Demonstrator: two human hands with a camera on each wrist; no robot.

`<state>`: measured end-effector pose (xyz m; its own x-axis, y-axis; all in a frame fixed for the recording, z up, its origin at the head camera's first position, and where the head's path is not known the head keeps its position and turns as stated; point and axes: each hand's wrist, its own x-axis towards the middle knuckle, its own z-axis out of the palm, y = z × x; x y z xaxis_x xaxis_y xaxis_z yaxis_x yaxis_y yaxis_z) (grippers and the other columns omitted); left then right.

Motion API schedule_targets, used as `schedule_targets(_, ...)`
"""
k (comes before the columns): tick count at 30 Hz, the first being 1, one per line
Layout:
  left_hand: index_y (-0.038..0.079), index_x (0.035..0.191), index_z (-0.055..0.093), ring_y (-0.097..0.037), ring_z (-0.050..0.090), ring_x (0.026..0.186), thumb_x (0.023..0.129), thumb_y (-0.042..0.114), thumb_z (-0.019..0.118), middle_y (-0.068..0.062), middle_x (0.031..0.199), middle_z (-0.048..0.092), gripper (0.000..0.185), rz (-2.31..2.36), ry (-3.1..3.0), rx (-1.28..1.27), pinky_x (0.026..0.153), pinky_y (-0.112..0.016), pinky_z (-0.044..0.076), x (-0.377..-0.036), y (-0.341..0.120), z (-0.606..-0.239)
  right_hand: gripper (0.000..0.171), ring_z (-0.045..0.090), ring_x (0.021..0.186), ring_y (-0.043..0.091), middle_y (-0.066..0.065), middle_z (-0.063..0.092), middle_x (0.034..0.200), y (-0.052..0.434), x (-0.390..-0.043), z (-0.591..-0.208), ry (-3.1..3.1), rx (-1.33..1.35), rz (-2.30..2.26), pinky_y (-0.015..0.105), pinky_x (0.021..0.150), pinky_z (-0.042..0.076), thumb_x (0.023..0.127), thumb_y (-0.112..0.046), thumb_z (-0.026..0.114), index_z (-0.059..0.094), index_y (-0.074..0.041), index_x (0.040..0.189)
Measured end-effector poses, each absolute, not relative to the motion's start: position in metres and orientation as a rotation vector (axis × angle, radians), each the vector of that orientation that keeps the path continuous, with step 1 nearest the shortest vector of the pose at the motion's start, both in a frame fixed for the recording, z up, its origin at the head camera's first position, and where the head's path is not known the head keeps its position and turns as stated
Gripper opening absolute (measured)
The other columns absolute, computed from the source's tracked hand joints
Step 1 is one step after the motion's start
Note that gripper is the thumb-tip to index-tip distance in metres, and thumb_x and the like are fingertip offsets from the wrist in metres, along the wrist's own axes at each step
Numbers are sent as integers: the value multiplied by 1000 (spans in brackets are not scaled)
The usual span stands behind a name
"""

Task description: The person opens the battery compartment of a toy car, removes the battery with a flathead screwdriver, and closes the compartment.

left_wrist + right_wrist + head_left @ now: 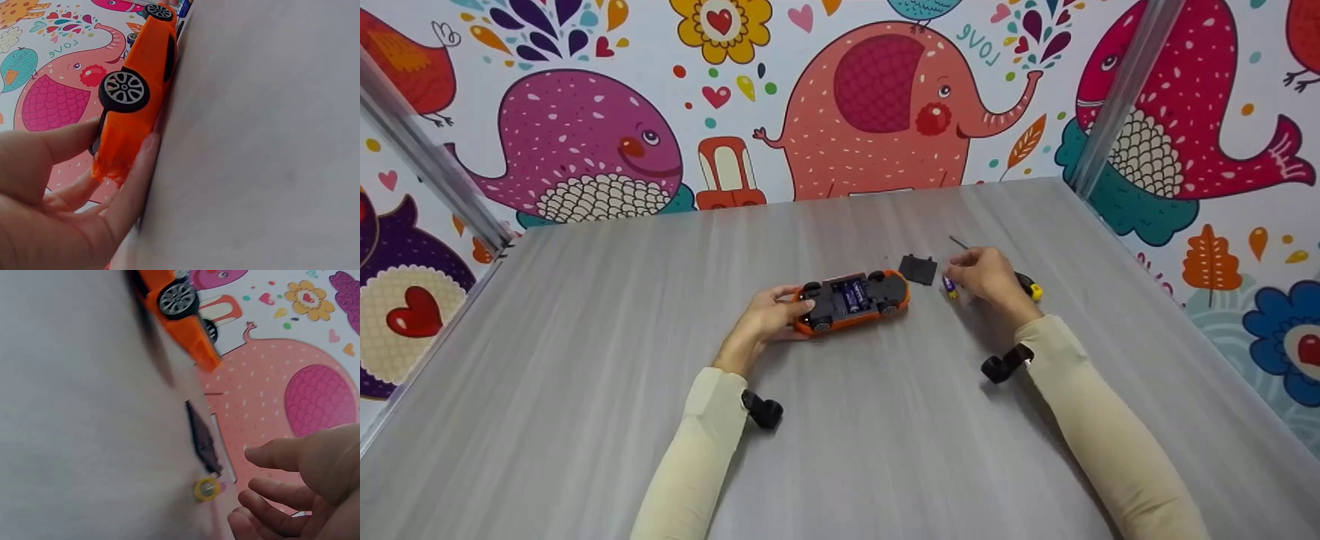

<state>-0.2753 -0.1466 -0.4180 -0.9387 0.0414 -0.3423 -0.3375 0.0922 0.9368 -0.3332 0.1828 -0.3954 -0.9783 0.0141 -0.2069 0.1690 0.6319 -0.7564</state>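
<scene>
An orange toy car [851, 300] lies upside down on the grey table [840, 435], its open battery bay showing batteries [851, 295]. My left hand [777, 309] grips the car's left end; in the left wrist view the thumb and fingers [129, 185] clasp the orange body [140, 84]. My right hand [984, 274] hovers to the right of the car with fingers relaxed, just beside a loose battery [949, 286] on the table. From the right wrist view the battery [207, 489] lies apart from the fingertips [256, 500]. A black battery cover [919, 268] lies by the car.
A screwdriver with a yellow and black handle [1031, 288] lies under and behind my right hand. Cartoon-printed walls [870, 105] close the table at the back and sides. Metal posts [1117, 97] stand at the far corners.
</scene>
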Motion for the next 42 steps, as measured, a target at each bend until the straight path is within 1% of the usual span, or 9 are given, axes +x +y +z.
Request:
schedule_targets(4, 2, 148, 45, -16, 65, 83, 95, 7, 65, -20, 128, 56, 57, 1931, 2088, -293, 69, -33, 63, -276, -148, -419, 37, 57, 100, 20, 12, 63, 125, 176, -327, -384, 2663, 85, -1255, 28, 81, 53, 97, -28, 65, 63, -7, 128)
schedule_targets(7, 2, 148, 45, -17, 65, 84, 95, 7, 66, -21, 128, 58, 57, 1933, 2083, -297, 70, -34, 64, -276, -148, -419, 39, 58, 106, 24, 14, 63, 127, 168, -322, -378, 2692, -7, -1222, 33, 88, 52, 97, -30, 66, 64, -8, 129)
schedule_targets(14, 2, 148, 45, -18, 65, 87, 95, 7, 66, -22, 132, 55, 57, 1933, 2085, -303, 73, -36, 64, -274, -150, -418, 41, 62, 106, 24, 10, 69, 121, 147, -308, -372, 2761, -279, -1162, 36, 86, 53, 94, -33, 71, 66, -10, 128)
schedule_targets(18, 2, 147, 45, -17, 65, 84, 95, 7, 66, -22, 132, 56, 56, 1931, 2088, -306, 70, -34, 64, -274, -150, -418, 42, 63, 110, 26, 13, 69, 121, 138, -300, -371, 2779, -461, -1172, 42, 94, 54, 92, -29, 74, 67, -8, 127)
schedule_targets(22, 3, 148, 46, -16, 65, 82, 95, 8, 66, -20, 129, 56, 56, 1921, 2093, -304, 66, -31, 63, -274, -149, -418, 42, 62, 119, 31, 14, 67, 127, 132, -294, -370, 2765, -597, -1175, 47, 102, 52, 91, -25, 76, 67, -10, 128)
schedule_targets(25, 5, 148, 46, -17, 65, 85, 95, 9, 66, -22, 133, 57, 56, 1911, 2100, -306, 68, -32, 63, -275, -148, -418, 43, 58, 126, 33, 11, 64, 133, 127, -292, -369, 2768, -671, -1129, 50, 106, 49, 90, -24, 76, 66, -11, 130)
schedule_targets(29, 5, 148, 46, -20, 65, 93, 95, 9, 66, -23, 138, 55, 56, 1908, 2085, -309, 75, -36, 64, -275, -146, -419, 46, 53, 131, 33, 13, 58, 141, 122, -293, -371, 2768, -747, -1036, 53, 111, 44, 90, -22, 76, 65, -9, 132)
schedule_targets(32, 4, 148, 45, -21, 65, 96, 95, 8, 66, -23, 139, 54, 57, 1913, 2072, -311, 79, -39, 63, -276, -145, -419, 48, 51, 132, 35, 15, 56, 142, 117, -296, -371, 2759, -778, -980, 53, 111, 45, 89, -21, 77, 63, -8, 134)
schedule_targets(42, 3, 148, 44, -20, 66, 89, 96, 8, 65, -24, 135, 56, 57, 1929, 2068, -303, 80, -40, 63, -277, -147, -419, 58, 48, 135, 34, 11, 48, 148, 97, -304, -365, 2741, -746, -876, 53, 110, 46, 87, -24, 79, 58, -16, 141)
